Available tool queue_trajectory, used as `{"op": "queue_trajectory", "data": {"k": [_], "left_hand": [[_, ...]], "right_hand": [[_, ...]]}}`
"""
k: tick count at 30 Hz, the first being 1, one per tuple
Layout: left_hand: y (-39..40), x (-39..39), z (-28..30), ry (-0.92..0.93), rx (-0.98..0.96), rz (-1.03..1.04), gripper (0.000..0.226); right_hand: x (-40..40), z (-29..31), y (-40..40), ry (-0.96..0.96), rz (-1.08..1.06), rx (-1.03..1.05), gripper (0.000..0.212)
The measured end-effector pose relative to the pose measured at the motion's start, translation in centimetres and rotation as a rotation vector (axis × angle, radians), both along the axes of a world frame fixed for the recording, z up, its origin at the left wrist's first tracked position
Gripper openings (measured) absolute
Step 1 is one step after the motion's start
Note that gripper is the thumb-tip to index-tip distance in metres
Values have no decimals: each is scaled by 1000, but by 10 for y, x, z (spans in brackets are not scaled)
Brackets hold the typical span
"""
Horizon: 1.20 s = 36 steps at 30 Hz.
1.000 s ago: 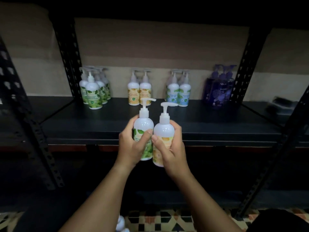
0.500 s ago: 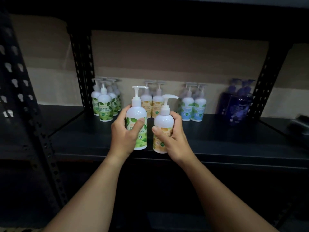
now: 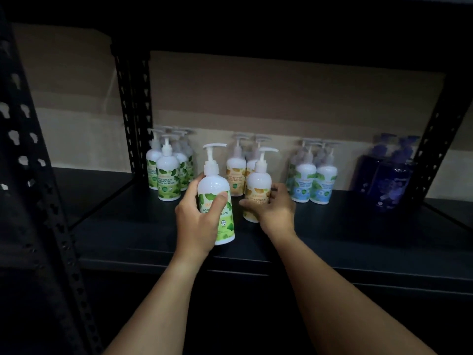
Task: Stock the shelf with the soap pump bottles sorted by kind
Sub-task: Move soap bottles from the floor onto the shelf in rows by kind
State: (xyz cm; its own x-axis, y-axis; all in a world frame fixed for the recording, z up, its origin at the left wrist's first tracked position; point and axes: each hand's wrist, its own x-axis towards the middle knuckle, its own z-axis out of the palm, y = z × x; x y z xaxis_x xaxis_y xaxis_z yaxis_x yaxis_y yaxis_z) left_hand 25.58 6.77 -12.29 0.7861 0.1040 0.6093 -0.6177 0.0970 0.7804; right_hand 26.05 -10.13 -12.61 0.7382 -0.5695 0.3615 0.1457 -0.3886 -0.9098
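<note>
My left hand (image 3: 198,221) grips a white pump bottle with a green leaf label (image 3: 216,198), held upright over the front of the black shelf (image 3: 133,231). My right hand (image 3: 275,210) holds a white pump bottle with a yellow label (image 3: 258,185), farther in, just in front of the yellow-label group (image 3: 236,172). Sorted groups stand along the back: green-label bottles (image 3: 167,175) at the left, blue-label bottles (image 3: 313,179) right of centre, dark purple bottles (image 3: 389,180) at the far right.
Black perforated uprights stand at the left front (image 3: 38,190), left rear (image 3: 133,111) and right rear (image 3: 440,144). A beige wall (image 3: 281,103) backs the shelf. An upper shelf (image 3: 256,26) overhangs. Another shelf bay (image 3: 84,183) adjoins on the left.
Both hands have lifted the two bottles up from below the shelf edge and moved them in over the shelf. The right hand has carried the yellow bottle deeper toward the yellow group.
</note>
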Motion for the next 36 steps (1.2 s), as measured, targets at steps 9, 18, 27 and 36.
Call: {"op": "queue_trajectory", "data": {"k": [9, 18, 27, 36], "left_hand": [[4, 6, 2, 24, -25, 10, 57], [4, 6, 1, 29, -19, 18, 58], [4, 4, 1, 28, -40, -5, 58], [6, 2, 0, 53, -32, 6, 53]], "right_hand": [[39, 1, 0, 136, -124, -75, 68], [43, 5, 4, 169, -157, -87, 66], [47, 3, 3, 178, -157, -84, 66], [45, -1, -4, 188, -109, 5, 70]]}}
